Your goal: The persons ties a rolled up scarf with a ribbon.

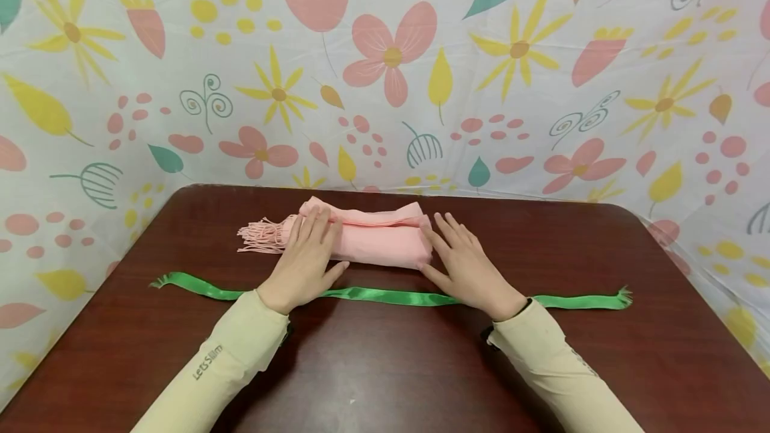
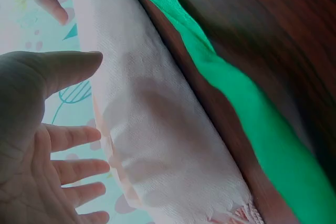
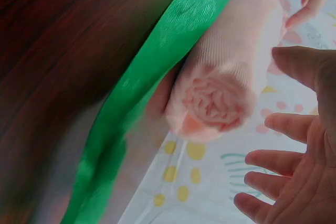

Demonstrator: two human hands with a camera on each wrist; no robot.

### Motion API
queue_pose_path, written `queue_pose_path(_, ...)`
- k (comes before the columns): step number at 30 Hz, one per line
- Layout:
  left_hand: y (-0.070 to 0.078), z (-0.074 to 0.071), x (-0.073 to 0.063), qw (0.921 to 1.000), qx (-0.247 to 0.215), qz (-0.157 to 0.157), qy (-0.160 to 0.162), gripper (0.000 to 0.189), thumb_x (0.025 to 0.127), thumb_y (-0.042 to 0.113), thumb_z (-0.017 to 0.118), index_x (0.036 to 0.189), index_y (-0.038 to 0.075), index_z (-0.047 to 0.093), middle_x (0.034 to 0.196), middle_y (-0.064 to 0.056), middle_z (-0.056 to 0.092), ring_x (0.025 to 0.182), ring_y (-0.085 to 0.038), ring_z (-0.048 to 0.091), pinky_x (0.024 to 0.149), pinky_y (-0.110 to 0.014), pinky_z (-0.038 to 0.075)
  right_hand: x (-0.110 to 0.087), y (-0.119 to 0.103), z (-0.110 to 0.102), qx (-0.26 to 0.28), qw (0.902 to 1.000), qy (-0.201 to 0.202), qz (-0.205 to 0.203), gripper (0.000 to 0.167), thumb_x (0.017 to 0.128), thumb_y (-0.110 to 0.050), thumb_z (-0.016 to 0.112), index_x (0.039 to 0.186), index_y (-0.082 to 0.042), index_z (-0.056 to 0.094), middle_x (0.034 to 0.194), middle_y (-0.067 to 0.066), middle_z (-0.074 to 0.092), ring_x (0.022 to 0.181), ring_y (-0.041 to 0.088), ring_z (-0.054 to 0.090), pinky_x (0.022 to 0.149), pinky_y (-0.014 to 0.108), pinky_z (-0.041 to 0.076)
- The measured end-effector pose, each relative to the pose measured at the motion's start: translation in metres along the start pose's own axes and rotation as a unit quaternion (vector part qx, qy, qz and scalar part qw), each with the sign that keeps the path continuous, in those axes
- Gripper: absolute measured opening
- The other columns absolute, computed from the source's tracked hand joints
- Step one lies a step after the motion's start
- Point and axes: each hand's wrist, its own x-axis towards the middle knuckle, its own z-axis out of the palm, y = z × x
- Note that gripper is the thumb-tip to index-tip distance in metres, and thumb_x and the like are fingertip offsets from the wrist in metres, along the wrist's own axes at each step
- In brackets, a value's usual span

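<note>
At the pink roll [image 1: 381, 246], both grips [image 1: 303, 258] [image 1: 469, 269] straight-fingered

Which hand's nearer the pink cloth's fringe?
Left. The left hand is at the fringed end of the rolled pink cloth, right next to the fringe; the right hand is at the opposite end.

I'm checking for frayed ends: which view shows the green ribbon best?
The head view: the green ribbon shows both frayed ends, though the left hand and right hand hide parts. Each wrist view gives only a closer stretch, ends out of frame.
</note>
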Motion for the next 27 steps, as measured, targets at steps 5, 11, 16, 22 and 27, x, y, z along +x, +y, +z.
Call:
queue_pose_path(5,-0.001,0.001,0.001,0.9999,0.005,0.002,-0.011,0.067,0.086,0.028,0.07,0.138,-0.006,0.043,0.149,-0.029,0.031,0.141,-0.043,0.024,0.116,-0.055,0.016,0.005,-0.006,0.003,-0.003,0.9994,0.013,-0.032,0.065,0.088,-0.03,0.068,0.143,-0.003,0.043,0.149,0.026,0.034,0.142,0.042,0.025,0.108,0.06,0.028)
queue_pose_path(11,-0.004,0.003,0.003,0.9998,0.014,0.013,-0.011,0.068,0.084,0.025,0.072,0.136,-0.006,0.043,0.145,-0.029,0.037,0.138,-0.043,0.03,0.115,-0.054,0.02,0.011,-0.014,0.007,-0.006,0.9978,0.013,-0.065,0.066,0.087,-0.026,0.07,0.142,-0.002,0.043,0.145,0.02,0.043,0.14,0.043,0.029,0.108,0.058,0.03)
queue_pose_path(16,-0.008,0.005,0.004,0.9996,0.016,0.021,-0.014,0.071,0.082,0.024,0.074,0.139,-0.005,0.041,0.143,-0.029,0.039,0.137,-0.042,0.032,0.114,-0.053,0.023,0.014,-0.017,0.012,-0.019,0.9966,0.004,-0.079,0.067,0.085,-0.025,0.072,0.142,-0.001,0.043,0.143,0.026,0.043,0.138,0.043,0.033,0.106,0.058,0.033)
queue_pose_path(22,-0.011,0.007,0.006,0.999,0.024,0.037,-0.009,0.075,0.079,0.023,0.077,0.139,-0.005,0.04,0.141,-0.03,0.04,0.135,-0.043,0.034,0.113,-0.052,0.026,0.02,-0.02,0.016,-0.012,0.996,-0.002,-0.088,0.072,0.084,-0.024,0.073,0.143,-0.002,0.041,0.145,0.027,0.04,0.138,0.04,0.033,0.105,0.058,0.033)
queue_pose_path(27,-0.014,0.007,0.009,0.9978,0.038,0.052,-0.015,0.08,0.077,0.022,0.079,0.14,-0.005,0.039,0.145,-0.03,0.035,0.137,-0.043,0.032,0.112,-0.052,0.027,0.026,-0.021,0.015,-0.024,0.996,-0.022,-0.083,0.077,0.083,-0.029,0.074,0.146,-0.004,0.037,0.149,0.026,0.035,0.141,0.039,0.029,0.108,0.057,0.031)
